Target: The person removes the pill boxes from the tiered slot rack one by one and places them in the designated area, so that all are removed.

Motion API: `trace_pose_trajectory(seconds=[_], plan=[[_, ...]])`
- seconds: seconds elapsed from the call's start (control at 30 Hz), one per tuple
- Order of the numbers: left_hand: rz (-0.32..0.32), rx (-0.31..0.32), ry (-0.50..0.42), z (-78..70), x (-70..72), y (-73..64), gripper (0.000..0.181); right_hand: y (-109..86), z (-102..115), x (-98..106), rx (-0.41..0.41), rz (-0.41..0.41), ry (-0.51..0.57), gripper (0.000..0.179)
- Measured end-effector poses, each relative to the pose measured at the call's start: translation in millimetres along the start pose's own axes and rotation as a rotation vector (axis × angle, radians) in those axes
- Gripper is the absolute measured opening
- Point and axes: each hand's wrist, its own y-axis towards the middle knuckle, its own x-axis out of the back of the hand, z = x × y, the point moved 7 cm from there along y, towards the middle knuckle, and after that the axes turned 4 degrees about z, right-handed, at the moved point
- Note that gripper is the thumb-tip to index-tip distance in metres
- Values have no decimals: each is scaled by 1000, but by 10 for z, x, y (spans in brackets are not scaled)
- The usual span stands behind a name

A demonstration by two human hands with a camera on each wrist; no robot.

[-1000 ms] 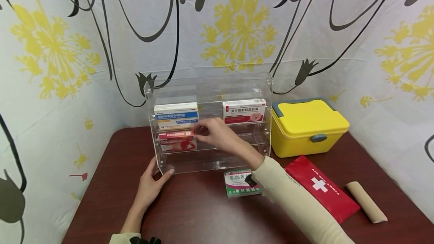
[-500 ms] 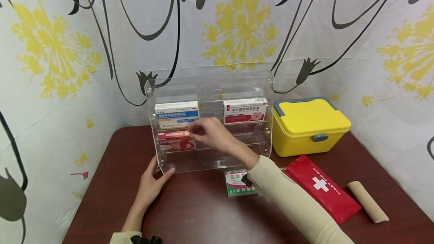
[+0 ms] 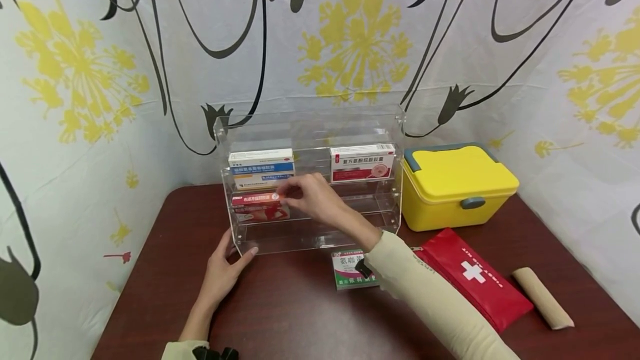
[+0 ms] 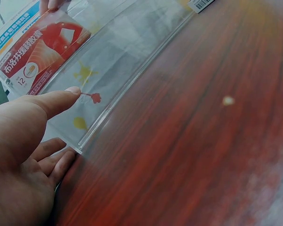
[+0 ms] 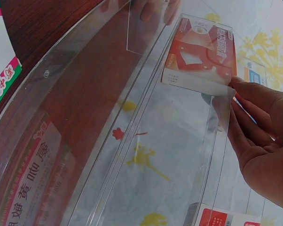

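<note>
My right hand (image 3: 316, 200) pinches the right end of a red medicine box (image 3: 259, 211), thumb and fingertips at its upper corner in the right wrist view. The box stands at the left of a lower tier of a clear acrylic shelf (image 3: 300, 241). Around the shelf's lower left side panel my left hand (image 3: 223, 266) holds on, thumb at the front and other fingers behind the panel. One tier above the red box is a blue-and-white medicine box (image 3: 262, 170). A white-and-red medicine box (image 3: 362, 163) stands at the right of that tier.
A green-and-white medicine box (image 3: 350, 270) lies before the shelf, partly under my right sleeve (image 3: 425, 288). To the right are a yellow lidded case (image 3: 457, 182), a red first aid pouch (image 3: 475, 279) and a beige roll (image 3: 542, 298). Patterned cloth (image 3: 350, 43) hangs behind.
My right hand has shifted slightly left, and the red box's top edge has moved left with it. My left hand stays at the shelf's side.
</note>
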Motion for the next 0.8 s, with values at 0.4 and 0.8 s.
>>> trace_pose_trajectory(seconds=[0.4, 0.8], plan=[[-2, -4, -12, -12, 11, 4, 79, -7, -16, 37, -43, -12, 33, 14], [-13, -3, -2, 22, 9, -3, 78, -35, -17, 85, -51, -58, 73, 12]])
